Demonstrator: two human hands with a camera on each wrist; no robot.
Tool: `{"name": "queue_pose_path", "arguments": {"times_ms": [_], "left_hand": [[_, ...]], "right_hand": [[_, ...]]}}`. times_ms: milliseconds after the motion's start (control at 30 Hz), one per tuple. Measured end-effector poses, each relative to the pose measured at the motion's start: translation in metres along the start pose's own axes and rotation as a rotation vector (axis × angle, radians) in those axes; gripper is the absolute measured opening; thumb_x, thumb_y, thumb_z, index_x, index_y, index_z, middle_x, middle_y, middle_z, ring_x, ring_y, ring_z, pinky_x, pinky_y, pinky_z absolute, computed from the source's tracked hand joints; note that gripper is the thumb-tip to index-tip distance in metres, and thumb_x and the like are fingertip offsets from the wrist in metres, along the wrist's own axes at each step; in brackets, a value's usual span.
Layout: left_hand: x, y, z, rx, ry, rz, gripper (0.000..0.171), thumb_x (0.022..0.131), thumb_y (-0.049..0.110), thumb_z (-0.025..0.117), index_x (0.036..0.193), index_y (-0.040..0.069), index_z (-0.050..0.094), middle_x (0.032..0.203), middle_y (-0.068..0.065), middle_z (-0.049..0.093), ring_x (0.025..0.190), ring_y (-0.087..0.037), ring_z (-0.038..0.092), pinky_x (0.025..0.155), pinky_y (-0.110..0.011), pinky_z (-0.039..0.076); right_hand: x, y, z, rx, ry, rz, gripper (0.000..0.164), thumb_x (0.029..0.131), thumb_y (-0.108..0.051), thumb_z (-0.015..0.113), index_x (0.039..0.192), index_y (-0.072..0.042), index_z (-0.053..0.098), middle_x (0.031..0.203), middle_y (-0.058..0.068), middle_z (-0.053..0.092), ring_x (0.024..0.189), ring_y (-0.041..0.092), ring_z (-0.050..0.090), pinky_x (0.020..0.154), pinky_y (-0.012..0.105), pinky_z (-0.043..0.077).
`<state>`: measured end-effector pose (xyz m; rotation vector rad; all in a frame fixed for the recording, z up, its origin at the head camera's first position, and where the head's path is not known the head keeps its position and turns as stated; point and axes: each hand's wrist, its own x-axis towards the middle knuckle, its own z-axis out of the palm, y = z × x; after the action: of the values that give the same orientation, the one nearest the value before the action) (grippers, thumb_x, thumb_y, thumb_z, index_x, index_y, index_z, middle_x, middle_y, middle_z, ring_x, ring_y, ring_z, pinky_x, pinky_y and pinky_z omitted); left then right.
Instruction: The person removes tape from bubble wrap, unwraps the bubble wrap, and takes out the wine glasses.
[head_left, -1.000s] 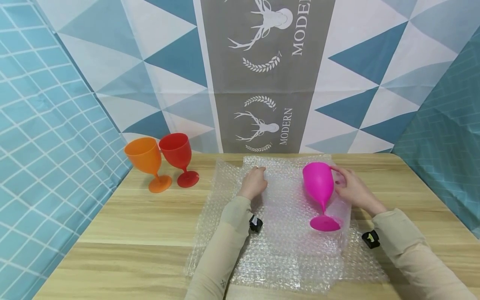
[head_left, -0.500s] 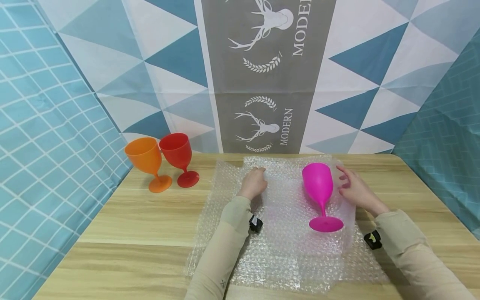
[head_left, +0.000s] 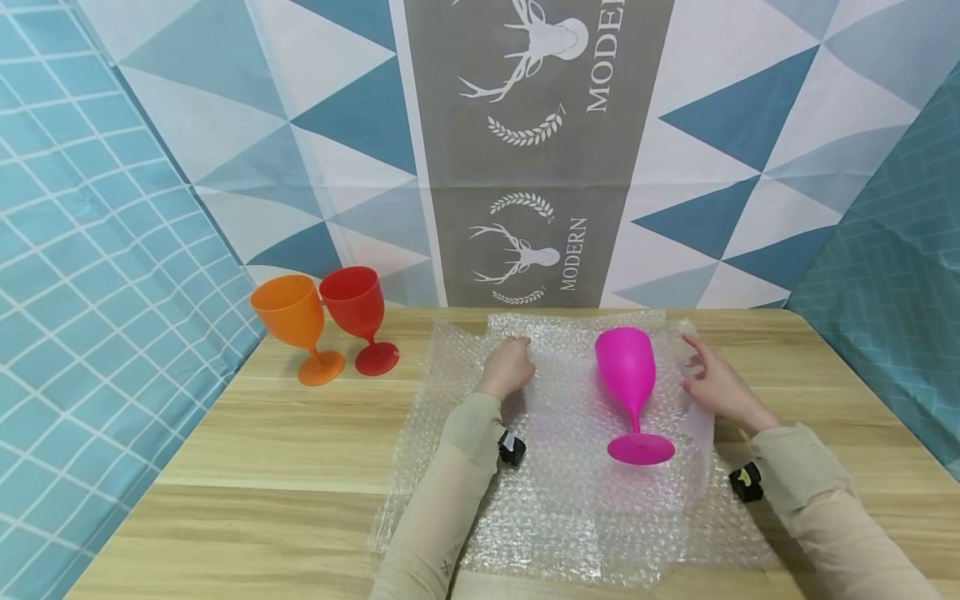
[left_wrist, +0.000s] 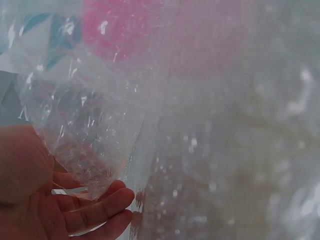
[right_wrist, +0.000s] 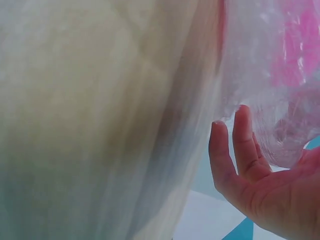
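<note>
A magenta plastic goblet (head_left: 626, 375) lies on a sheet of bubble wrap (head_left: 577, 533), its foot toward me and its mouth turned away. Left of the goblet, my left hand (head_left: 507, 365) grips the wrap's edge; in the left wrist view, curled fingers (left_wrist: 117, 200) hold a bunched corner. My right hand (head_left: 718, 385) is at the opposite edge, fingers spread and gently bent, touching the raised film and apart from the goblet. In the right wrist view the film passes between the fingers (right_wrist: 245, 135) and thumb. Through the film, the goblet shows as a pink blur.
An orange goblet (head_left: 292, 312) and a red goblet (head_left: 356, 304) stand upright side by side at the back left of the wooden table (head_left: 262, 508). A patterned cloth (head_left: 517, 167) hangs behind the table, with blue-tiled cloth (head_left: 97, 275) on the left.
My right hand has come off the goblet and moved slightly right, with the wrap's right edge raised beside it. The goblet has shifted a little left. My left hand has stayed put.
</note>
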<state>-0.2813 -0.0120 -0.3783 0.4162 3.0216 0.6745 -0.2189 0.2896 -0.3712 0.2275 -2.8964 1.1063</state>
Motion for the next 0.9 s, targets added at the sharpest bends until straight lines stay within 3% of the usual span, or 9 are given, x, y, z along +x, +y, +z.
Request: {"name": "queue_pose_path", "arguments": {"times_ms": [533, 900], "left_hand": [[0.001, -0.003, 0.0, -0.01, 0.001, 0.024, 0.044, 0.079, 0.007, 0.055, 0.122, 0.0, 0.055, 0.121, -0.015, 0.057, 0.112, -0.029, 0.053, 0.093, -0.039, 0.044], [0.001, -0.004, 0.0, -0.018, -0.008, 0.027, 0.044, 0.079, 0.007, 0.055, 0.123, 0.0, 0.054, 0.122, -0.016, 0.056, 0.113, -0.029, 0.053, 0.094, -0.039, 0.043]], "right_hand": [[0.002, 0.014, -0.001, 0.091, -0.063, 0.054, 0.074, 0.079, 0.001, 0.049, 0.138, 0.015, 0.007, 0.12, 0.044, 0.035, 0.103, 0.05, 0.045, 0.077, 0.042, 0.048], [-0.002, 0.018, -0.007, 0.107, -0.136, 0.079, 0.075, 0.083, -0.004, 0.049, 0.139, 0.013, 0.002, 0.122, 0.044, 0.031, 0.106, 0.051, 0.042, 0.083, 0.052, 0.045]]}}
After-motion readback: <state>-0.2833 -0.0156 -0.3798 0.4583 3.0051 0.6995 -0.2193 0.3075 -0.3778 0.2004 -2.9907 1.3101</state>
